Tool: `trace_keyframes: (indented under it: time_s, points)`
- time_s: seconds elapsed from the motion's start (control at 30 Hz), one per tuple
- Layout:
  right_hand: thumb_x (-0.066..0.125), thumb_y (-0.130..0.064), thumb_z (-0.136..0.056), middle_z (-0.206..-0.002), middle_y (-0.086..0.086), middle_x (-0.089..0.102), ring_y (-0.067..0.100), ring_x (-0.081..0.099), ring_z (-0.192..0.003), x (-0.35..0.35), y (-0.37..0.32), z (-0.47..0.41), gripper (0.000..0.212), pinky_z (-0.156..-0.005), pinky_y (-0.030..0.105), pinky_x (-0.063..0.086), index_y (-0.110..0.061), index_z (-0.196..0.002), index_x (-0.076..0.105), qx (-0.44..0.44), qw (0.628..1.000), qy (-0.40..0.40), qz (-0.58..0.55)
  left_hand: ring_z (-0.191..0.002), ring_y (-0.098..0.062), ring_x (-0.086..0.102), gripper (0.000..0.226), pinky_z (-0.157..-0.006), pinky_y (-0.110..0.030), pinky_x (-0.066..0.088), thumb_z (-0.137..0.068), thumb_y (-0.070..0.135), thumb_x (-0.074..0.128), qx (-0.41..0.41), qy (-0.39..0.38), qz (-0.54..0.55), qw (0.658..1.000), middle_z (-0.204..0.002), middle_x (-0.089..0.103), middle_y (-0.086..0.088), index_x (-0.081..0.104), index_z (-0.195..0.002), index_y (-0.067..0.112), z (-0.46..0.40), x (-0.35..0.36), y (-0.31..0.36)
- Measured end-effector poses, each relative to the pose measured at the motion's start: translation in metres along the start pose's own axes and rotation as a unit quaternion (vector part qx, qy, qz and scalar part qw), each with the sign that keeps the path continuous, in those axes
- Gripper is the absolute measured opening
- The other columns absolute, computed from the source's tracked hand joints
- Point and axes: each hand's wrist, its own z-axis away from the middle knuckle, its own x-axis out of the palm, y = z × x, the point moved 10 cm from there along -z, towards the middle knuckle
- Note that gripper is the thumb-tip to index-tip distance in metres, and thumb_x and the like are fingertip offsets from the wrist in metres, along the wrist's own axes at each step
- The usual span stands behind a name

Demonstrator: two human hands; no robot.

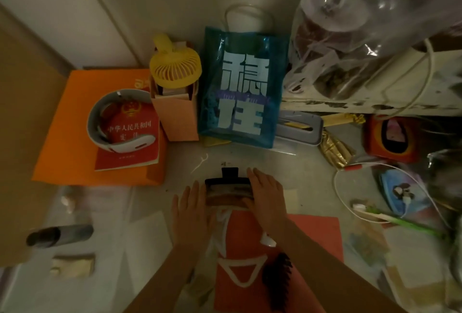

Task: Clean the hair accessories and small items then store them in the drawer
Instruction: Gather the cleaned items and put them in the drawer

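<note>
Currently I have a stack of hair clips (pixel 228 191) on the surface, above the orange bag (pixel 252 262): left hand (pixel 190 209) flat against one end, right hand (pixel 266 194) draped over the other, fingers straight, likely squaring them for storing.

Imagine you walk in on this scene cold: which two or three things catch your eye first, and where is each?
The blue plastic bag with big pale characters stands at the back centre against the wall, with a yellow handheld fan in a box just left of it. In front, the left hand and right hand flank a stack of hair clips with straight fingers. At the left, a red book lies on an orange box.
</note>
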Motion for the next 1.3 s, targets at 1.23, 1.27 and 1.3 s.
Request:
trace_keyframes:
  time_s: [1.23,1.27,1.3]
  points:
    - [0.066,-0.011,-0.072,-0.092,0.006,0.068,0.026,0.066,-0.085,0.017,-0.016,0.01,0.019,-0.078,0.037,0.054,-0.011,-0.09,0.073,-0.023,0.99,0.116,0.081,-0.123,-0.035,0.052,0.063,-0.108,-0.04,0.011,-0.097,0.057,0.012,0.057,-0.031,0.073,0.995,-0.137,0.052,-0.014,0.04,-0.138,0.019,-0.019,0.017,-0.02]
    - [0.078,-0.009,-0.064,-0.091,0.007,0.067,0.026,0.065,-0.085,0.02,-0.014,0.009,0.026,-0.078,0.038,0.054,-0.01,-0.09,0.073,-0.018,0.992,0.102,0.075,-0.123,-0.035,0.052,0.064,-0.107,-0.041,0.012,-0.097,0.058,0.012,0.056,-0.032,0.074,0.995,-0.137,0.052,-0.014,0.041,-0.138,0.019,-0.018,0.017,-0.021]
    - [0.086,-0.011,-0.056,-0.091,0.007,0.066,0.026,0.064,-0.085,0.023,-0.013,0.009,0.035,-0.079,0.038,0.054,-0.01,-0.089,0.072,-0.013,0.994,0.081,0.069,-0.123,-0.036,0.052,0.065,-0.107,-0.041,0.012,-0.097,0.058,0.012,0.055,-0.032,0.078,0.995,-0.137,0.052,-0.014,0.043,-0.138,0.019,-0.017,0.017,-0.021]
